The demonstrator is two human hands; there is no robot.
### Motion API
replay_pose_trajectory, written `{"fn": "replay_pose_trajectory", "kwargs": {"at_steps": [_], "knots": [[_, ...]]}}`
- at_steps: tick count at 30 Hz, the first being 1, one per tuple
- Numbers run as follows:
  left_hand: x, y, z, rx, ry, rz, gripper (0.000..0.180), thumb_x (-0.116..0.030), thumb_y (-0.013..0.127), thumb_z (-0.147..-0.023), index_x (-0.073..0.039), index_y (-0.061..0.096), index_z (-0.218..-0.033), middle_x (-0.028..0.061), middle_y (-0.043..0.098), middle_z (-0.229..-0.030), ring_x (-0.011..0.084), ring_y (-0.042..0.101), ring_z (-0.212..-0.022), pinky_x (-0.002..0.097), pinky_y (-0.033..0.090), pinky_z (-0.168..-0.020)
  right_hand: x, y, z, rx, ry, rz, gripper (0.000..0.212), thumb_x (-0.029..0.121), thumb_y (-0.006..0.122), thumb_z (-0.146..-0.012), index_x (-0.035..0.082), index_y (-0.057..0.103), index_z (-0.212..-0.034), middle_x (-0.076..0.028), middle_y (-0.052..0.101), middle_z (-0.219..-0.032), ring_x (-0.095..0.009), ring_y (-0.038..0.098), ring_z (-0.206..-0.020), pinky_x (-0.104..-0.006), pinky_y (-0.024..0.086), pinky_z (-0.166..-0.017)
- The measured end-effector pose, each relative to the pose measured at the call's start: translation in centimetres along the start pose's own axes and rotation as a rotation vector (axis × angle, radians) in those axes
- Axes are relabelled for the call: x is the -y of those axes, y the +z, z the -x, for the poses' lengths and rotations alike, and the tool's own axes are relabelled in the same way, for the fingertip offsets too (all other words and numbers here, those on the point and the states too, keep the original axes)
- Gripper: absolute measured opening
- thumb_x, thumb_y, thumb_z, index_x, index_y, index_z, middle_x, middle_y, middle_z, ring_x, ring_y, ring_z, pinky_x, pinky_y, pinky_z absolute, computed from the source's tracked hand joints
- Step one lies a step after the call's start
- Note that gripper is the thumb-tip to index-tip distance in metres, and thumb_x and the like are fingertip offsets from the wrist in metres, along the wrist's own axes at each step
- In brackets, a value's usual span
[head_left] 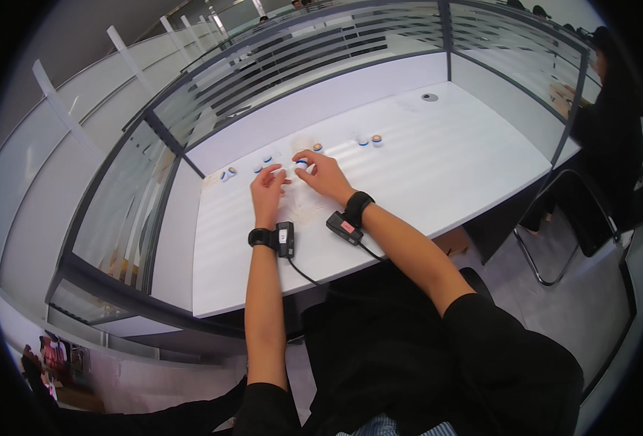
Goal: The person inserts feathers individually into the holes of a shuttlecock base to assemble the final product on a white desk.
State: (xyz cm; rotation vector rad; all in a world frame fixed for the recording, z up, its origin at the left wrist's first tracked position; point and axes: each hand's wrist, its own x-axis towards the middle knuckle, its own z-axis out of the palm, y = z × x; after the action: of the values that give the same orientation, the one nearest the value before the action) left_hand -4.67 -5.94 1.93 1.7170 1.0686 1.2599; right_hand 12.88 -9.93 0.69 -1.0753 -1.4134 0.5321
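Note:
My right hand (324, 176) grips a small white jar (302, 165) with a blue band between thumb and fingers, raised over the desk. Close on its left, my left hand (266, 193) has its fingers bent and apart, with nothing visible in them. Two similar blue-banded jars, one (267, 159) and another (258, 168), stand just beyond my left fingers. Past my right fingertips is a jar with a brownish top (318, 147).
The white desk (437, 174) has grey-framed partitions (292, 120) at its back and sides. More small jars (376, 140) stand at the back middle, others (224, 176) at far left. Cables hang from my wrist devices (344, 227). Right of the desk are a person (612, 138) and a chair (586, 218).

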Motion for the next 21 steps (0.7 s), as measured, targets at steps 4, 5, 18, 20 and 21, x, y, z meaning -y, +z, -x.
{"fn": "replay_pose_trajectory", "kwargs": {"at_steps": [4,5,18,20,21], "knots": [[-0.3,0.4,0.3,-0.02,-0.066,-0.008,0.027,-0.02,0.068,-0.09,-0.005,0.068,-0.112,0.0024,0.066,-0.084,0.0112,0.067,-0.075,0.0228,0.044,-0.057,0.4,-1.1,-0.5,0.159,0.091,-0.145,0.028,0.018,0.069,-0.089,0.013,0.067,-0.116,-0.007,0.067,-0.094,-0.01,0.061,-0.067,-0.0248,0.049,-0.061],[-0.3,0.7,0.2,-0.011,-0.069,0.0,0.027,-0.022,0.07,-0.089,-0.006,0.069,-0.111,0.0004,0.063,-0.082,0.0108,0.066,-0.074,0.0232,0.042,-0.056,0.2,-1.8,-1.1,0.061,-0.02,-0.195,0.035,0.015,0.067,-0.09,0.012,0.062,-0.124,-0.009,0.066,-0.101,-0.011,0.063,-0.07,-0.0251,0.05,-0.062],[0.1,-0.3,0.2,0.014,-0.077,-0.07,0.028,-0.023,0.07,-0.089,-0.004,0.069,-0.109,0.0034,0.067,-0.086,0.0109,0.066,-0.072,0.022,0.041,-0.053,0.1,-5.8,-2.0,-0.543,0.278,-0.438,0.063,0.008,0.063,-0.083,0.005,0.045,-0.144,-0.022,0.06,-0.129,-0.017,0.064,-0.084,-0.0309,0.053,-0.072],[-0.1,0.6,0.1,0.024,-0.066,-0.048,0.028,-0.023,0.07,-0.089,-0.005,0.069,-0.11,0.0021,0.066,-0.085,0.0102,0.065,-0.072,0.0218,0.041,-0.054,-1.5,-5.6,-2.1,-0.563,0.228,-0.43,0.055,0.011,0.065,-0.082,0.002,0.054,-0.136,-0.017,0.066,-0.12,-0.018,0.066,-0.087,-0.0299,0.052,-0.071],[-0.2,0.9,0.0,0.029,-0.065,-0.047,0.028,-0.023,0.07,-0.089,-0.005,0.069,-0.11,0.0021,0.066,-0.085,0.0102,0.065,-0.072,0.0218,0.041,-0.054,-2.2,-5.5,-2.2,-0.554,0.161,-0.321,0.054,0.011,0.065,-0.082,0.002,0.056,-0.134,-0.017,0.066,-0.12,-0.019,0.067,-0.09,-0.0304,0.052,-0.072]]}}
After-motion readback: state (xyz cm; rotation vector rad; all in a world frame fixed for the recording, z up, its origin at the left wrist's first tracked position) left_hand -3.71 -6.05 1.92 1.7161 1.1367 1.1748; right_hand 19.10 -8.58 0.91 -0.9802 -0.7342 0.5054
